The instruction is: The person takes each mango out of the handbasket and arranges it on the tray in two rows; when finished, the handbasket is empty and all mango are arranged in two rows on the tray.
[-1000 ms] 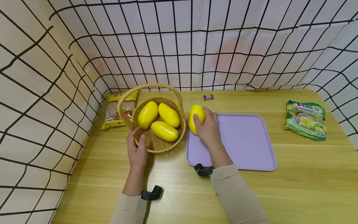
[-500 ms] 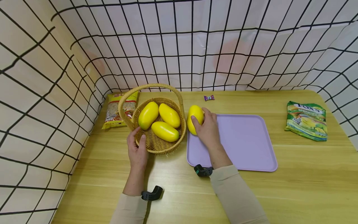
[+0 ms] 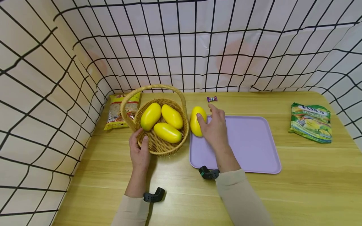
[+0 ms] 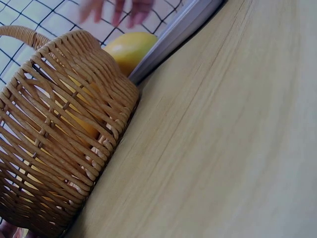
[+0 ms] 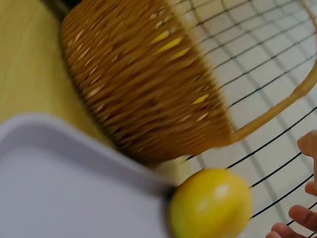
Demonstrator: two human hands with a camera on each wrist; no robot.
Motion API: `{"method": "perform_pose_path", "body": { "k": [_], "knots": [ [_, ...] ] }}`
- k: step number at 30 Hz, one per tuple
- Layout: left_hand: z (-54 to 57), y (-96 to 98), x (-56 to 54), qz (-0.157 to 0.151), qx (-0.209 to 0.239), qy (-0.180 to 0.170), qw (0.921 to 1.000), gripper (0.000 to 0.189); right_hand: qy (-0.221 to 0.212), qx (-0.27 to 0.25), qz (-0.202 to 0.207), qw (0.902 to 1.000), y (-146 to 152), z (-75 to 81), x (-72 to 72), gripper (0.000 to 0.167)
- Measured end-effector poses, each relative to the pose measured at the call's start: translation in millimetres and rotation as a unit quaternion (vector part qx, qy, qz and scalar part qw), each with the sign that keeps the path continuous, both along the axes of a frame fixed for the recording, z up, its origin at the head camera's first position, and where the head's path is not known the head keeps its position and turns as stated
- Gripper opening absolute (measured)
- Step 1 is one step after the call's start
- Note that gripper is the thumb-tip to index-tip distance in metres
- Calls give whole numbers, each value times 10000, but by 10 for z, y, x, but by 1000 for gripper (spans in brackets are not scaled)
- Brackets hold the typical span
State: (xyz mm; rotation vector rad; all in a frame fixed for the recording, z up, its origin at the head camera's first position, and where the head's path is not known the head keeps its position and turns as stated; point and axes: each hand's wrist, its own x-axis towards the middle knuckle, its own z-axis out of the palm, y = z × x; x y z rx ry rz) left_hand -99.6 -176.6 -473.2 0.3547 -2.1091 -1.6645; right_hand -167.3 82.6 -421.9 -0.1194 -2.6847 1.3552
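Fingers point(image 3: 214, 110) of the right hand point(image 3: 216, 130) stand apart, gripping nothing, beside one yellow fruit point(image 3: 195, 126) at the far left corner of one lilac tray point(image 3: 249, 144); judged stiff, light, slick, best taken across its middle. Left hand point(image 3: 139, 154) pinches one basket point(image 3: 154, 145) at its rim, three more fruits point(image 3: 167, 132) inside. Towards the far edge of the desk point(image 3: 316, 185): one sweet point(image 3: 212, 99), one yellow packet point(image 3: 115, 113) (left corner), one green packet point(image 3: 310, 122) (right corner).

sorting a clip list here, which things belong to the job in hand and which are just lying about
In the job, it seems:
basket, gripped by the left hand
three yellow fruits inside it
purple tray
fourth yellow fruit, at the tray's corner by the right hand

Just lying about, apparently:
yellow snack bag
small wrapped sweet
green FOX'S bag
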Motion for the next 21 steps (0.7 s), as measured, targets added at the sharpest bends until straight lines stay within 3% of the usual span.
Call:
{"method": "perform_pose_path", "body": {
  "k": [4,8,11,16,21],
  "knots": [
    [5,4,5,16,-28,19,10000,38,267,8,375,9989,-9,210,126,66],
    [18,11,6,1,14,22,10000,39,360,326,1100,9927,-54,357,267,64],
    [22,15,3,-7,87,36,10000,40,536,819,1774,9792,-130,386,355,63],
    [31,16,6,32,125,-16,9999,41,908,1576,2613,9480,-330,317,431,64],
    [33,14,8,32,104,-45,9999,42,856,1736,2930,9363,-519,256,392,69]
  ]
}}
